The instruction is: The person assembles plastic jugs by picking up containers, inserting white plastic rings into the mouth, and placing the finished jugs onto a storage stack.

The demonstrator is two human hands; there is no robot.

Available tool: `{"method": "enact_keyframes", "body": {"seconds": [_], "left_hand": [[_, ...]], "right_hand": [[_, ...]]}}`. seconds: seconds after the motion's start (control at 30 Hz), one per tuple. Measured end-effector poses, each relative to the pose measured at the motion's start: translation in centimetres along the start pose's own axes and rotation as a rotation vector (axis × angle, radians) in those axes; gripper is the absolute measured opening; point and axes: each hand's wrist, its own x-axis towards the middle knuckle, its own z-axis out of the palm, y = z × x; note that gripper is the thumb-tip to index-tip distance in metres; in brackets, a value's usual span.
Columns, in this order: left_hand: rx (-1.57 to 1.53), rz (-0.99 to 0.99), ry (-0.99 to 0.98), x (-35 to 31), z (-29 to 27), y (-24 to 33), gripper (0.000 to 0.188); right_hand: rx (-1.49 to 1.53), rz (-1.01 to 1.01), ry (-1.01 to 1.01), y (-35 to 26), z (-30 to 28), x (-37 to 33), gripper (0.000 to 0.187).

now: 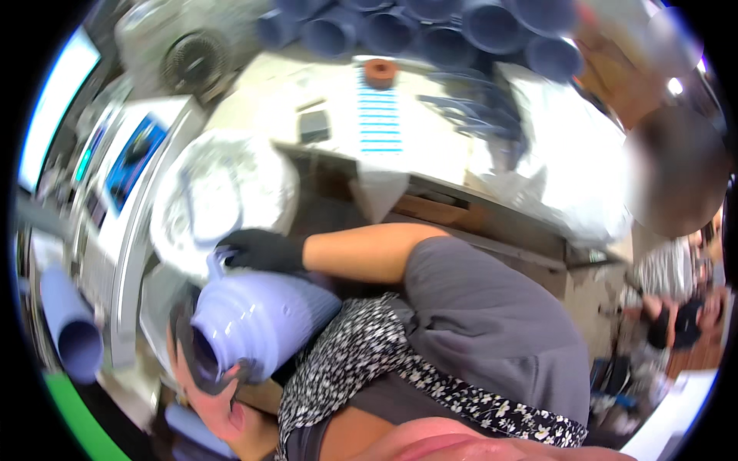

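A glossy lavender plastic flask casing (265, 319) lies on its side against my apron, its round dark mouth facing lower left. My right hand (265, 250), in a black glove, is closed at the small looped handle on the casing's upper side. Around the mouth end curls my left hand (211, 384), dark glove material on its fingers, pinkish palm partly showing. Both hands hold this one casing. Just beyond my right hand stands a round container lined with a white plastic bag (265, 180); a pale blue looped piece (214, 201) shows in it.
Several blue open cylinders (388, 32) line the worktable's (265, 100) far side. On it are an orange tape roll (380, 72), a blue-striped sheet (380, 115) and dark blue looped parts (473, 107). Left are a fan (196, 65) and another cylinder (73, 330). People are at right.
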Motion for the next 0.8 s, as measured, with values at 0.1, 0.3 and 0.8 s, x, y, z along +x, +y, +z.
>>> {"method": "enact_keyframes", "body": {"seconds": [0.1,0.3,0.8], "left_hand": [[0.149,0.044,0.26,-0.5,0.0,-0.2,0.095],[-0.243,-0.344,0.549,2.6,4.5,3.9,0.107],[-0.569,-0.234,0.464,-1.5,3.1,-1.6,0.116]], "right_hand": [[-0.196,-0.139,-0.184,-1.5,-3.1,1.0,0.043],[-0.41,-0.092,0.35,7.0,-15.9,6.8,0.034],[-0.885,-0.152,0.274,5.0,-17.5,7.6,0.024]]}}
